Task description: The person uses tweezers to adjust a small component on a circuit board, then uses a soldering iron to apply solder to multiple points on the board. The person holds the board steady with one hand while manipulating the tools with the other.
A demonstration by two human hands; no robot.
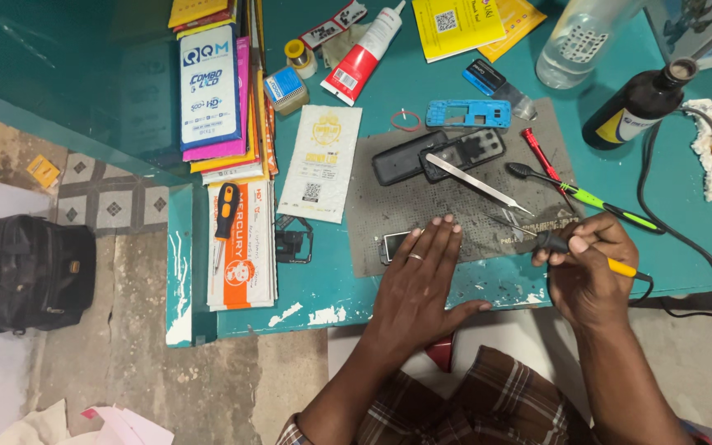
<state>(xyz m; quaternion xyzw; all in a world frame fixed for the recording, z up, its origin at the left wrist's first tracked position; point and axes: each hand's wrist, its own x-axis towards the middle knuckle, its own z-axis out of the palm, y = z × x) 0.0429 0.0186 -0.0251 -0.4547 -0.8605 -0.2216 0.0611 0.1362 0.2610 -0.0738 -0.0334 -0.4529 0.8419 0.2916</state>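
Two hands work at the grey mat [455,216]: the left hand [422,280] lies flat, fingers spread, holding nothing, while the right hand [591,268] grips a soldering iron [566,245], its tip on the mat, the dismantled phone [438,155] unassembled above.

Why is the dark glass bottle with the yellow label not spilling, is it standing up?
Upright, as far as the view shows. The dark glass bottle with the yellow label stands on the teal table, mouth upward; nothing spilled shows beside it.
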